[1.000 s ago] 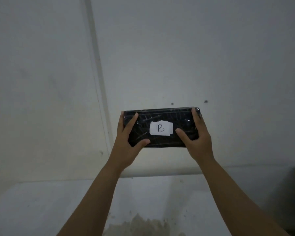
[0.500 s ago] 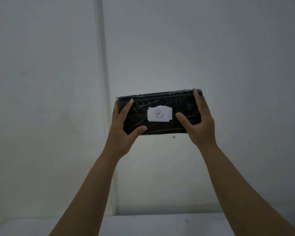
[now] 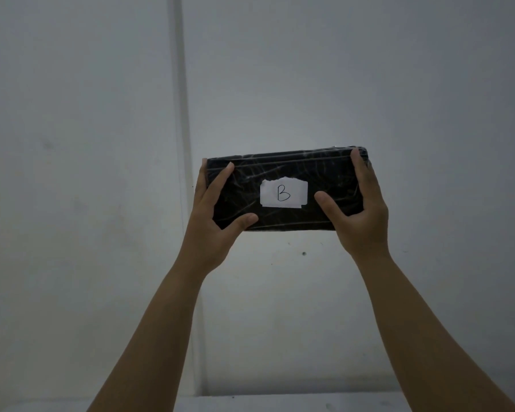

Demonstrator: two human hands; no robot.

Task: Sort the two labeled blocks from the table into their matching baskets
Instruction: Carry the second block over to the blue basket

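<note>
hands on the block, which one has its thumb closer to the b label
The right hand. Its thumb tip sits just beside the white label on the black block; the left hand has its thumb lower, near the block's bottom edge.

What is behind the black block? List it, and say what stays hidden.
Behind the black block: plain wall. Its back face, the fingers there, and the wall patch it covers stay hidden.

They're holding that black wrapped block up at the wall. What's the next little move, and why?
Probably lower the black plastic-wrapped block and look for basket B: its white paper label reads B, both hands grip its ends, and no basket is in view.
</note>
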